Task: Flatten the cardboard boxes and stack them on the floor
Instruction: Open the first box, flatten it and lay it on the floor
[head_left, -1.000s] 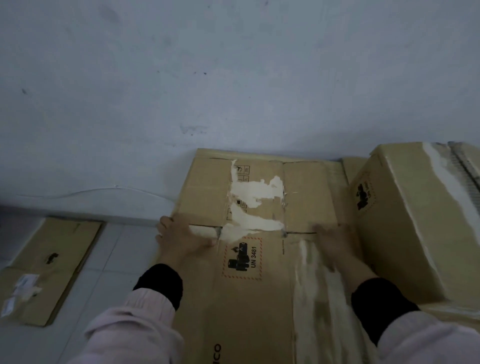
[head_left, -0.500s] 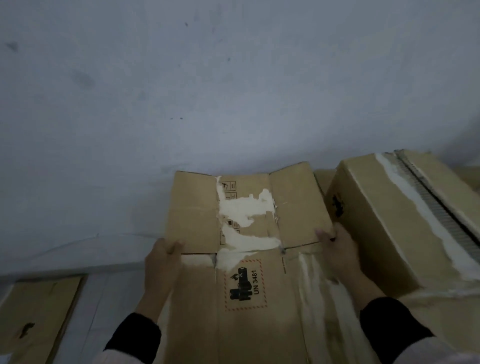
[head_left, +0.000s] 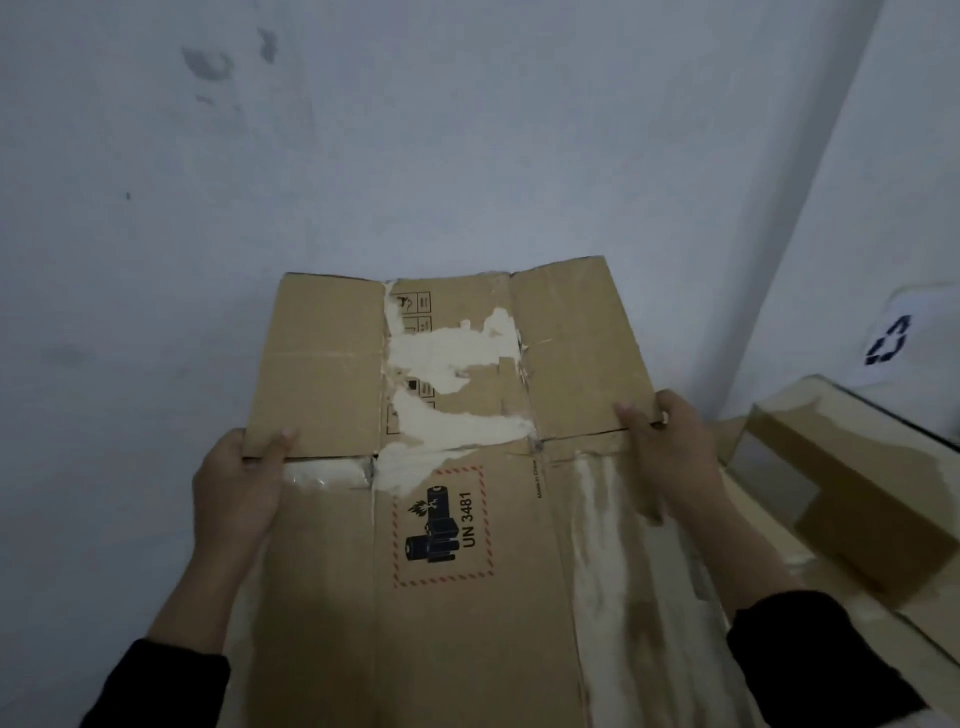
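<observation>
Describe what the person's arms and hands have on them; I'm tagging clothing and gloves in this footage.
Both hands are bare: no gloves, rings or watch show on the left hand or the right hand. Each forearm is uncovered up to a dark, black-looking cuff, the left sleeve and the right sleeve. At the bottom right corner a paler layer shows just beyond the dark cuff. The dim light makes finer detail unclear.

Flattened box's (head_left: 467, 519) near end beyond bottom edge
</observation>
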